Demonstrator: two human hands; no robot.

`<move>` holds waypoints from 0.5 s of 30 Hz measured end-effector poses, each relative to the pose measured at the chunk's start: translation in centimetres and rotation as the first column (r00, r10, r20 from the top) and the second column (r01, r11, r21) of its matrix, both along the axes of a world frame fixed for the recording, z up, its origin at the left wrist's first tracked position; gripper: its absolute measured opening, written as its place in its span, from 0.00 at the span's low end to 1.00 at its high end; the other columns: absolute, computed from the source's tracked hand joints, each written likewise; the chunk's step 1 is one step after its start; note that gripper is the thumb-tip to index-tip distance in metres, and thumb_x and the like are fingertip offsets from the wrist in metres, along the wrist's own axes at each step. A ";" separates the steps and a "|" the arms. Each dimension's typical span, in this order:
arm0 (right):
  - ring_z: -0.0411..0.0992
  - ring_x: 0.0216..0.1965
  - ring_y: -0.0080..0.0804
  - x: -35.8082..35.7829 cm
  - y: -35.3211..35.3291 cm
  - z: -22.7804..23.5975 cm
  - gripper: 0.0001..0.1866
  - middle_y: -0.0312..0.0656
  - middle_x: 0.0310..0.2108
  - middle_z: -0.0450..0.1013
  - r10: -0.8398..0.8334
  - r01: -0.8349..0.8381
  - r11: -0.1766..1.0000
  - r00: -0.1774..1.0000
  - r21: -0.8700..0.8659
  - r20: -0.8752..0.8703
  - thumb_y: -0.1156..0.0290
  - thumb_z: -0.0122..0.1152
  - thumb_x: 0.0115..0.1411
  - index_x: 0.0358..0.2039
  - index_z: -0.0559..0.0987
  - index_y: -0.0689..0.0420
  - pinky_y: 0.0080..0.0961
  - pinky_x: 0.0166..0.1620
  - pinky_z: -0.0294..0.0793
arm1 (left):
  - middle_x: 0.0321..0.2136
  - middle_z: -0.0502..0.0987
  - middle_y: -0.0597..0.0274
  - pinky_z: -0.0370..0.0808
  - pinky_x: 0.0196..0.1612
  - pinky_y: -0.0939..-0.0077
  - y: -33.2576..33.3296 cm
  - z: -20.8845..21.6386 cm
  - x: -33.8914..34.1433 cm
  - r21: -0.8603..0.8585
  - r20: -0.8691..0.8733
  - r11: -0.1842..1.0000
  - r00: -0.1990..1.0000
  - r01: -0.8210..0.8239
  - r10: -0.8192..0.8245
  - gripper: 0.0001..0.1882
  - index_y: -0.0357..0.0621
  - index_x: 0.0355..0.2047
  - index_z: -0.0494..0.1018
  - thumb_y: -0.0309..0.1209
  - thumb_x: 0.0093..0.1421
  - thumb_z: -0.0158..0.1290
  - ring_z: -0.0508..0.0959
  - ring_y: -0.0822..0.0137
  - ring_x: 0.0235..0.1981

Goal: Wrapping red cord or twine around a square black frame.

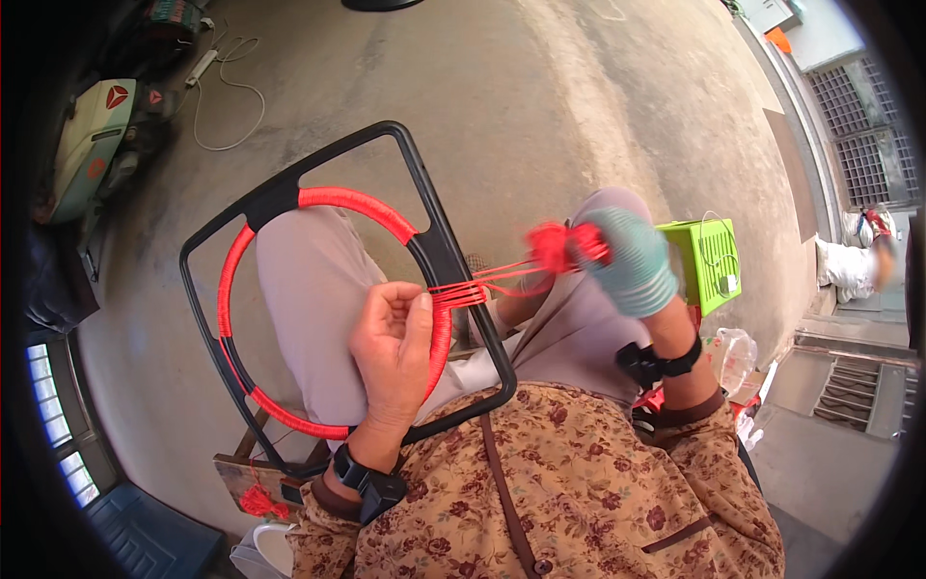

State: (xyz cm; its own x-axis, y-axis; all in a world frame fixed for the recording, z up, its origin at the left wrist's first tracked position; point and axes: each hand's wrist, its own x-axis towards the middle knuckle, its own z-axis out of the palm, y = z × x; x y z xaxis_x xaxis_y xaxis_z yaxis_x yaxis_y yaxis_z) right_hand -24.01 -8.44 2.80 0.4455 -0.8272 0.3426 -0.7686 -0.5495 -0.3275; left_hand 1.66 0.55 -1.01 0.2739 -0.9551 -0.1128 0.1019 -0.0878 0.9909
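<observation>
Cord [552,248], red and in one bundle, is gripped by one teal-gloved right hand [632,261], right of one black rounded-rectangular frame [440,249]; at its one red-wrapped ring [357,199], one bare left hand [391,336] is curled, whether gripping strands [455,292] cannot be told.

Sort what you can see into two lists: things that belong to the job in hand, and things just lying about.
Job in hand:
black frame with its red-wrapped ring
red cord, bunched in the gloved right hand, its strands reaching the bare left hand

Apparently just lying about:
bright green plastic basket
white power strip
clear plastic bag
</observation>
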 end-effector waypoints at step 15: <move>0.74 0.39 0.33 -23.0 0.4 -4.1 0.09 0.42 0.36 0.74 -0.597 0.102 0.766 -0.253 0.635 0.761 0.74 0.57 0.55 0.37 0.73 0.59 0.30 0.47 0.75 | 0.27 0.76 0.58 0.78 0.27 0.79 -0.1 0.3 -0.3 0.264 -0.581 0.911 0.806 0.317 -0.112 0.08 0.40 0.37 0.68 0.32 0.65 0.46 0.78 0.70 0.23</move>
State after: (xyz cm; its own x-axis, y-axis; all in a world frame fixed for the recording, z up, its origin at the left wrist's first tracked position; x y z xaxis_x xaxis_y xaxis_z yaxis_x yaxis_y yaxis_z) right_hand -46.98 -8.08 -1.35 -0.5263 -0.8181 -0.2316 0.4534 -0.0397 -0.8904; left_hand 1.34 0.41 -0.74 -0.1382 -0.8559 -0.4984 0.5492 -0.4850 0.6806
